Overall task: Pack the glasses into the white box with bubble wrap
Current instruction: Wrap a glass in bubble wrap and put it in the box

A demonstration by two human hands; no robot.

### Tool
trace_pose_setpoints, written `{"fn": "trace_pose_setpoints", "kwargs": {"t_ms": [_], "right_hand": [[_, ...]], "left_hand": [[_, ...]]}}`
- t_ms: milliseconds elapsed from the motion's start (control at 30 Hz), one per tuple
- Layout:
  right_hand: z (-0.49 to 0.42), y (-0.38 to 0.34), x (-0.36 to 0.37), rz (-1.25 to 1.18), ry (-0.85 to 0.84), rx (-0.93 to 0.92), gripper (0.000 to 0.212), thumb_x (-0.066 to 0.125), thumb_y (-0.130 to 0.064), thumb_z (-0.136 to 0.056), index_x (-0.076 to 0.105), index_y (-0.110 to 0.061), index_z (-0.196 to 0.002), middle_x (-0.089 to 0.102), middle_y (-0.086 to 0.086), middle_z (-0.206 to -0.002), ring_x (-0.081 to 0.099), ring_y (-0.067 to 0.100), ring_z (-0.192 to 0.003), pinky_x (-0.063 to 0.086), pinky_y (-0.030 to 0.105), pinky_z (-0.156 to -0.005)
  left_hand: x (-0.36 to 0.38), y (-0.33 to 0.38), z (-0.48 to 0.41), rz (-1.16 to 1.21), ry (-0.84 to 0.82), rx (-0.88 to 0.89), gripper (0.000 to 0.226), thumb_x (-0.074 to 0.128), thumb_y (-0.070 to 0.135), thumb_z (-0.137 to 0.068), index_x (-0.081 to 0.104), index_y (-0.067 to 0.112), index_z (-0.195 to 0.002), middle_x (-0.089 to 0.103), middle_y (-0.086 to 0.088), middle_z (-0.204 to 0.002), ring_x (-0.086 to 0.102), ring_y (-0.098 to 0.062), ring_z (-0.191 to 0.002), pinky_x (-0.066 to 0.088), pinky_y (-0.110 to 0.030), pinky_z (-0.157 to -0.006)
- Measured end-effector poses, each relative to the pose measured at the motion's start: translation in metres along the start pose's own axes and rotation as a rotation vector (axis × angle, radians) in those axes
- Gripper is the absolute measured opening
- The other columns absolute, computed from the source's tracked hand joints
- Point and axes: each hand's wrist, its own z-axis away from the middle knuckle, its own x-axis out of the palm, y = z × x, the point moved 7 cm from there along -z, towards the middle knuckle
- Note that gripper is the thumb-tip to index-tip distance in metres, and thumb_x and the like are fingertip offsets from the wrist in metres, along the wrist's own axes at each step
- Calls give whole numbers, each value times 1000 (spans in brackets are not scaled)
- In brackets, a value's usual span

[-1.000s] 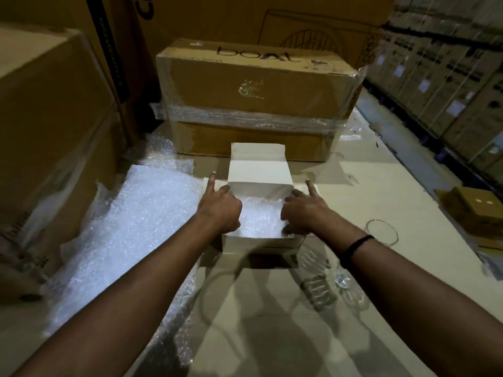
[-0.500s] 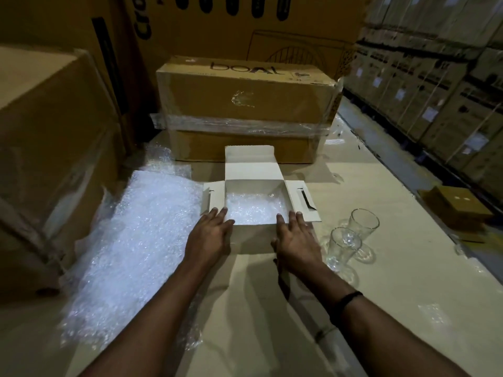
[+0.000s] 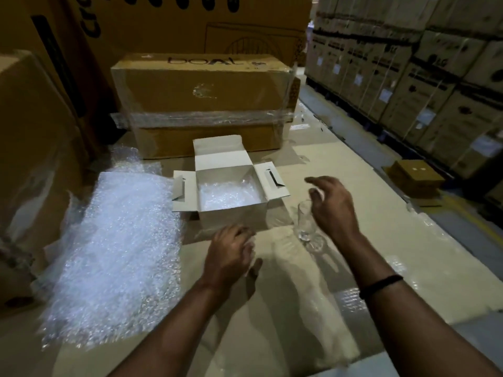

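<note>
The white box (image 3: 231, 217) stands open in the middle of the cardboard-covered table, its lid and side flaps folded out. A layer of bubble wrap (image 3: 228, 195) lines its bottom. Right of the box stands a clear glass (image 3: 304, 223). My right hand (image 3: 334, 210) hovers just over and behind it, fingers spread, not gripping it. It hides whatever stands behind. My left hand (image 3: 231, 257) rests in front of the box with its fingers loosely bent and holds nothing. A big sheet of bubble wrap (image 3: 117, 254) lies to the left.
A taped brown carton (image 3: 201, 104) stands right behind the white box. A large carton (image 3: 32, 159) walls off the left. A small brown box (image 3: 416, 178) sits beyond the table's right edge, with stacked cartons (image 3: 408, 77) across the aisle.
Both hands have come off the white box. My right hand swung right to above the glasses. My left hand drew back toward me and curled its fingers.
</note>
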Motion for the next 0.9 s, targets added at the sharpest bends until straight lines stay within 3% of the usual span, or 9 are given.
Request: {"fn": "trace_pose_setpoints", "kwargs": {"t_ms": [133, 233, 300, 367, 433, 500, 633, 800, 900], "right_hand": [[-31, 82, -7, 121, -121, 185, 35, 62, -6, -87, 69, -21, -118, 58, 13, -124, 58, 26, -109, 39, 24, -96], [-33, 120, 18, 175, -321, 222, 39, 73, -22, -84, 67, -21, -122, 53, 15, -130, 57, 26, -112, 38, 24, -97], [-32, 134, 30, 148, -365, 202, 41, 77, -30, -80, 68, -20, -119, 55, 14, -129, 56, 26, -114, 39, 27, -99], [-33, 139, 36, 82, -329, 163, 34, 79, -30, -79, 72, -16, -108, 63, 11, -118, 59, 25, -109, 42, 30, -95], [-33, 138, 38, 14, -293, 110, 23, 79, -27, -78, 72, -13, -95, 69, 7, -101, 64, 24, -98, 47, 31, -87], [-32, 133, 38, -36, -277, 41, 17, 79, -25, -77, 70, -15, -87, 66, 2, -90, 65, 21, -86, 52, 33, -80], [-19, 106, 37, -168, -282, -99, 14, 80, -17, -76, 70, -12, -85, 64, 0, -89, 64, 18, -76, 56, 33, -74], [10, 47, 61, -309, -361, -223, 17, 81, -16, -76, 74, -11, -90, 65, 0, -97, 66, 18, -79, 57, 28, -77], [18, 15, 84, -347, -400, -257, 18, 80, -17, -76, 75, -12, -92, 67, 1, -99, 66, 19, -82, 56, 32, -80]], "left_hand": [[42, 48, -22, 134, -148, -87, 48, 67, 33, -85, 59, 19, -131, 58, -5, -131, 53, -23, -119, 38, -27, -97], [72, 69, -46, 231, -234, -173, 73, 72, 46, -81, 41, 30, -145, 40, -1, -150, 37, -19, -136, 34, -29, -106], [89, 76, -58, 286, -243, -245, 80, 71, 52, -77, 36, 36, -147, 35, 0, -154, 31, -18, -141, 32, -33, -110], [95, 79, -65, 357, -175, -306, 68, 74, 42, -79, 46, 31, -140, 46, 1, -146, 43, -19, -132, 41, -33, -104], [89, 82, -70, 382, -40, -318, 45, 75, 27, -81, 62, 19, -123, 63, -1, -123, 59, -22, -111, 48, -27, -88], [79, 81, -68, 365, 24, -305, 34, 77, 21, -78, 67, 15, -109, 68, -2, -107, 63, -21, -97, 50, -29, -82], [49, 56, -46, 356, 123, -383, 38, 81, 23, -76, 70, 18, -112, 69, 1, -108, 64, -16, -94, 55, -37, -85], [-13, 6, -3, 311, 307, -525, 38, 85, 21, -71, 72, 17, -106, 70, 4, -99, 68, -15, -87, 58, -33, -79], [-41, -19, 15, 271, 359, -650, 37, 86, 14, -69, 73, 17, -103, 70, 3, -96, 68, -17, -87, 56, -30, -80]]}}
